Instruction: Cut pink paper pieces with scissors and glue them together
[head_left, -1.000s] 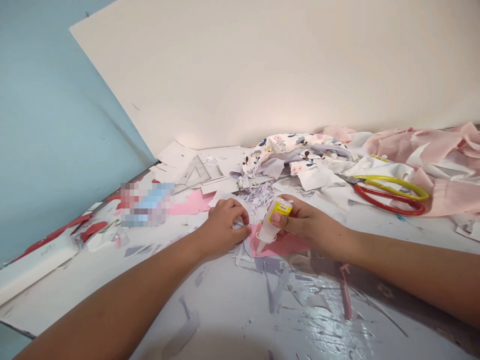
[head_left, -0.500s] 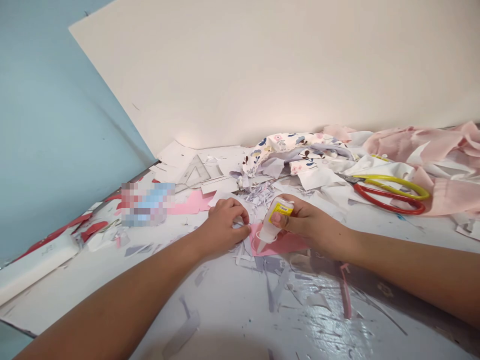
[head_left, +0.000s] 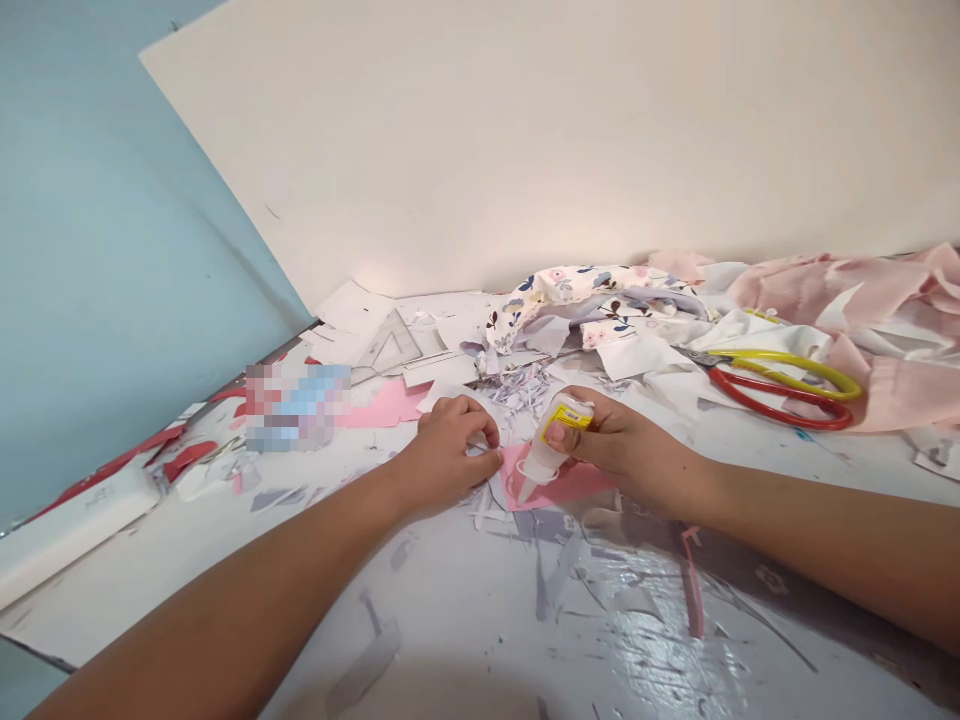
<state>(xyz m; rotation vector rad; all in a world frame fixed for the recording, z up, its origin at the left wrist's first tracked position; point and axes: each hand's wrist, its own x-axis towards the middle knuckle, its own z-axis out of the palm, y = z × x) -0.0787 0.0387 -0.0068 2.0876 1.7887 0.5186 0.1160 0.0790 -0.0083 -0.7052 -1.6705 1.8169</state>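
A white glue bottle (head_left: pixel 545 458) with a yellow label is gripped in my right hand (head_left: pixel 611 440), tilted with its nozzle down at the left part of a pink piece (head_left: pixel 574 488). My left hand (head_left: pixel 455 450) rests at the left edge of that piece, fingers curled, with thumb and forefinger close together at its corner. Whether the fingertips pinch the corner is too small to tell. Part of the pink piece is hidden under the bottle and my right hand.
Red-and-yellow-handled scissors (head_left: pixel 784 385) lie at the right. Floral cloth (head_left: pixel 555 290) and pink cloth (head_left: pixel 885 300) are heaped at the back. Shredded scraps (head_left: pixel 517 388) lie behind my hands. A clear triangle ruler (head_left: pixel 391 343) is back left, a white box-like object (head_left: pixel 82 525) far left.
The bottle and my right hand have shifted slightly to the right over the pink piece. My left hand has hardly moved.
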